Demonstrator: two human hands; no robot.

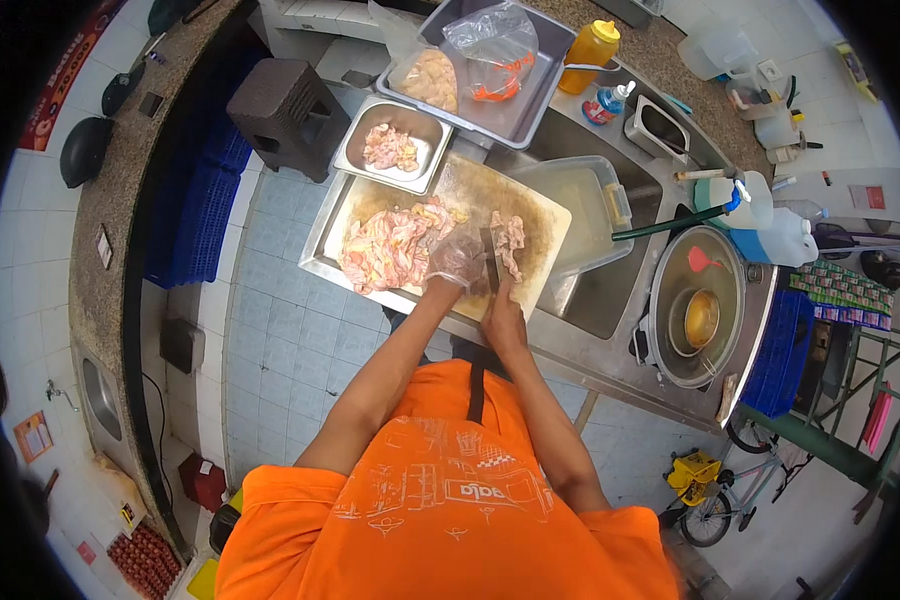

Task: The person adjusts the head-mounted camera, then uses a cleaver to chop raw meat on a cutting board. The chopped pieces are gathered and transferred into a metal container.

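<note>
My right hand (504, 319) grips a knife with a broad, dark blade (490, 259), its blade pointing away from me over a stained cutting board (544, 217). Just right of the blade lies a strip of raw meat pieces (508, 244). My left hand (456, 261), in a clear plastic glove, is between the blade and a large heap of pale pink raw meat, apparently chicken skin (382, 251). Its fingers are partly hidden, so whether it pinches anything is unclear. At the board's far left corner, a steel pan (356, 161) contains some cut pieces (390, 148).
Beyond the pan stands a grey tub (544, 112) with bagged meat (429, 81). Right of the board, a plastic container of cloudy liquid (570, 187) sits in the steel sink (607, 300), near a green hose (667, 223) and a large round pot (656, 315). A brown stool (289, 112) stands left.
</note>
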